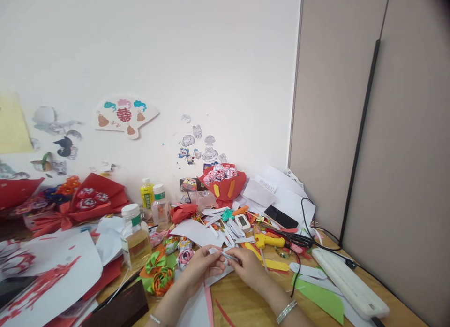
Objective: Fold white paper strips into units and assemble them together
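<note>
White paper [229,257] is pinched by left hand [201,267] and right hand [249,267], yellow glue gun [269,241] beyond the right.

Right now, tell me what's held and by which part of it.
White paper strip: left hand pinches its left part, right hand its right end.

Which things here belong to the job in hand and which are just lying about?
Likely in the job:
- white paper piece, between left hand and right hand
- perhaps loose white paper strips

Apparently lying about:
- smartphone
- white power strip
- bottle of amber liquid
</note>
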